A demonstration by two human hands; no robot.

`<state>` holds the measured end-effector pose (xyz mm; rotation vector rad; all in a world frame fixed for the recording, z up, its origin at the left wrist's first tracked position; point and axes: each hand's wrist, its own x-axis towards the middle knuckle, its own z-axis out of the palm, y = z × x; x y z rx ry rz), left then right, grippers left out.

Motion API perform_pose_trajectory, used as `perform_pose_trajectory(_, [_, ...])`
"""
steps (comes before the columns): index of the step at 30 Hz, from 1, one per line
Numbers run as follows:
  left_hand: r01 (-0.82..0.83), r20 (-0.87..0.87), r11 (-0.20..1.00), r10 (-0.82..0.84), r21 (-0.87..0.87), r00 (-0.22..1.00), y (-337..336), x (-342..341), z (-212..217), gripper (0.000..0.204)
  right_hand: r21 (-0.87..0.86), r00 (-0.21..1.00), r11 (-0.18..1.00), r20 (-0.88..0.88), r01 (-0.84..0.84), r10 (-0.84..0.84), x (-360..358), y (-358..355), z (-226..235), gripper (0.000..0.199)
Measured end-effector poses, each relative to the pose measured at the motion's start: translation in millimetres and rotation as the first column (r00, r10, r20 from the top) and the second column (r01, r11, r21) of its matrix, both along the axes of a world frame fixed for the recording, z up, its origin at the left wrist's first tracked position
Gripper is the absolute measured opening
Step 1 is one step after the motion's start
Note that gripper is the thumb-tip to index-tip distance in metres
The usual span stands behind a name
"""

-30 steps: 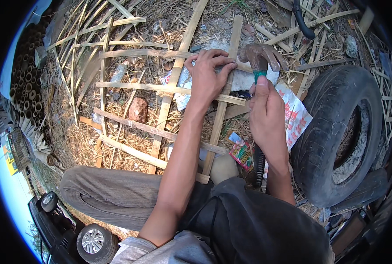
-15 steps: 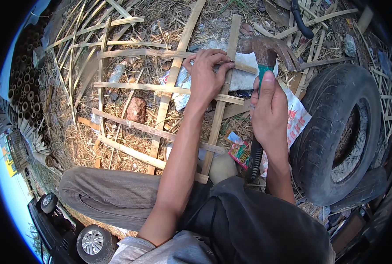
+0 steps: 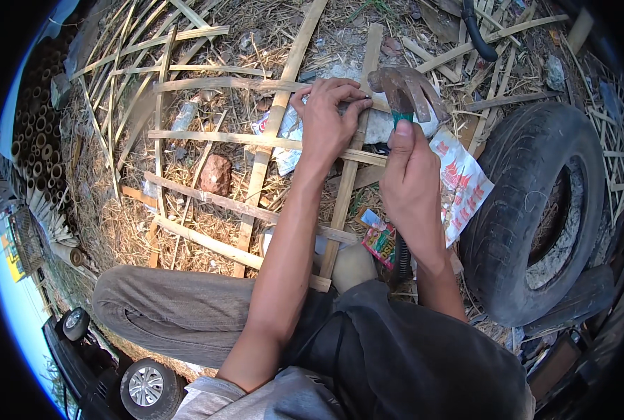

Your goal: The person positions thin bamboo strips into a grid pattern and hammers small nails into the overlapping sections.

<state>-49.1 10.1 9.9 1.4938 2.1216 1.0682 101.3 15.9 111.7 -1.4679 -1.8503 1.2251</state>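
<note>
A lattice of flat bamboo slats lies in front of me. My left hand [image 3: 327,115] rests on it at the crossing of the top cross slat [image 3: 228,84] and the right-hand long slat [image 3: 345,199]. Its thumb and forefinger are pinched together there; what they hold is too small to make out. In my right hand [image 3: 411,185] is a claw hammer [image 3: 401,91], gripped round its handle. The rusty head hangs just right of my left fingertips, over the end of the top slat. Part of the handle, black toward its end, shows below my fist.
A worn tyre [image 3: 536,210] lies to the right. Under the lattice are straw, a reddish stone [image 3: 215,175], wrappers [image 3: 380,241] and a printed sheet [image 3: 462,185]. More bamboo strips [image 3: 158,52] lie at the far left; bamboo poles [image 3: 40,140] are stacked beyond, a car wheel [image 3: 146,386] lower left.
The hammer and my right hand have moved left, bringing the head close to my left fingers and over the slat. My left hand has stayed at the crossing.
</note>
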Motion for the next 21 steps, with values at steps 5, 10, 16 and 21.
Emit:
perform_pose_trajectory(5, [0.02, 0.03, 1.0, -0.019, -0.021, 0.999, 3, 5, 2, 0.012, -0.047, 0.994, 0.999, 0.109, -0.006, 0.011, 5, 9, -1, 0.044])
perform_pose_trajectory(10, [0.011, 0.017, 1.0, -0.011, -0.002, 1.0, 2, 2, 4, 0.011, -0.071, 0.999, 0.997, 0.04, 0.023, -0.02, 4, 7, 13, 0.044])
perform_pose_trajectory(16, [0.02, 0.023, 1.0, -0.02, -0.009, 1.0, 5, 5, 3, 0.013, -0.059, 0.993, 0.998, 0.111, -0.03, 0.037, 6, 10, -4, 0.044])
perform_pose_trajectory(21, [0.017, 0.008, 1.0, -0.017, -0.001, 1.0, 1, 2, 2, 0.013, -0.11, 0.999, 0.994, 0.047, 0.004, 0.001, 1, 6, 19, 0.047])
